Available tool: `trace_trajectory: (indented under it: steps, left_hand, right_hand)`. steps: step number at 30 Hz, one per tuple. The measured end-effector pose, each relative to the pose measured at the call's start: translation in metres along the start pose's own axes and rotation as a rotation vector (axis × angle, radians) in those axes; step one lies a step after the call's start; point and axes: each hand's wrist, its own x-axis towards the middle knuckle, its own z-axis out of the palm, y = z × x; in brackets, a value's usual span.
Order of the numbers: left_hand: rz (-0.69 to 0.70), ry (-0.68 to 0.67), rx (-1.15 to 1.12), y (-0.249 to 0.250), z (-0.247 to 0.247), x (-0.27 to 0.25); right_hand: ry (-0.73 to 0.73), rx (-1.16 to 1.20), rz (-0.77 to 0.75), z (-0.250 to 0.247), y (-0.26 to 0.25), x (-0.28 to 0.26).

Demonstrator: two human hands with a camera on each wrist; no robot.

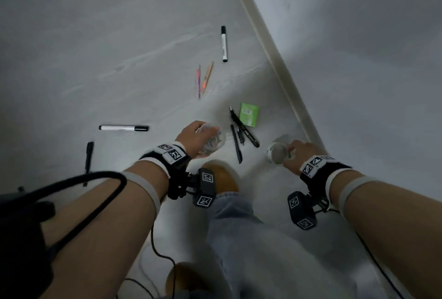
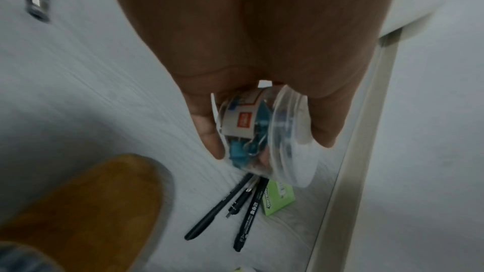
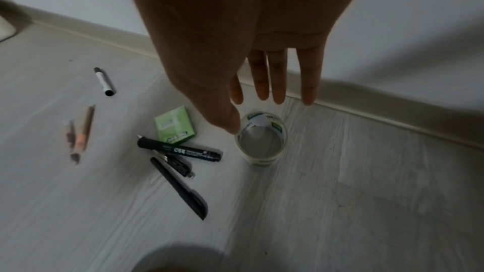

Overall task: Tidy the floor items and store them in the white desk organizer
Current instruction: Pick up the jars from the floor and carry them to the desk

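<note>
the left hand [image 2: 261, 94] curls round a clear tub of clips [image 2: 259, 138], light, slick, likely crushable; grip its sides. the right hand [image 3: 251, 65], fingers spread, hovers over the tape roll [image 3: 261, 142] on the floor, at 3 o'clock of the pens [image 3: 180, 158]; stiff, light, pinch its rim.

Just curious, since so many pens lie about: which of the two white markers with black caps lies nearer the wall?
The white marker farthest ahead, lying close to the baseboard. The other white marker lies crosswise out on the open floor, left of the left hand.
</note>
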Motion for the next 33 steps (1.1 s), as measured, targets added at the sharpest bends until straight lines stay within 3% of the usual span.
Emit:
trace_trajectory:
  steps: [8,11,14,17,20,22,25,28,31,33]
  left_hand:
    - [0.014,-0.168,0.154,-0.009,0.027,0.065]
    - [-0.026,-0.253,0.181,-0.008,0.033,0.073]
    - [-0.041,-0.248,0.187,0.001,0.039,0.072]
    - [0.023,-0.249,0.207,0.009,0.044,0.069]
    - [0.089,-0.277,0.114,0.014,0.045,0.067]
    - [0.134,-0.281,0.064,0.012,0.039,0.070]
    - [0.174,-0.089,0.247,0.005,0.021,0.073]
    - [0.209,0.028,0.314,-0.006,0.004,0.076]
    - [0.178,0.047,0.260,-0.009,-0.009,0.077]
    - [0.159,0.055,0.220,-0.011,-0.020,0.078]
  right_hand:
    - [-0.023,0.269,0.180,0.068,0.004,0.080]
    - [0.116,0.312,0.184,0.082,0.002,0.089]
    - [0.297,0.321,-0.006,0.070,-0.009,0.083]
    - [0.384,0.370,-0.328,0.038,-0.037,0.068]
    - [0.443,0.180,-0.634,0.011,-0.071,0.054]
    - [0.485,0.022,-0.753,0.002,-0.087,0.051]
    - [0.501,-0.088,-0.860,0.004,-0.097,0.059]
    - [0.455,-0.021,-0.796,0.013,-0.094,0.079]
    - [0.403,0.129,-0.463,0.016,-0.081,0.111]
    - [0.322,0.105,-0.346,0.018,-0.077,0.130]
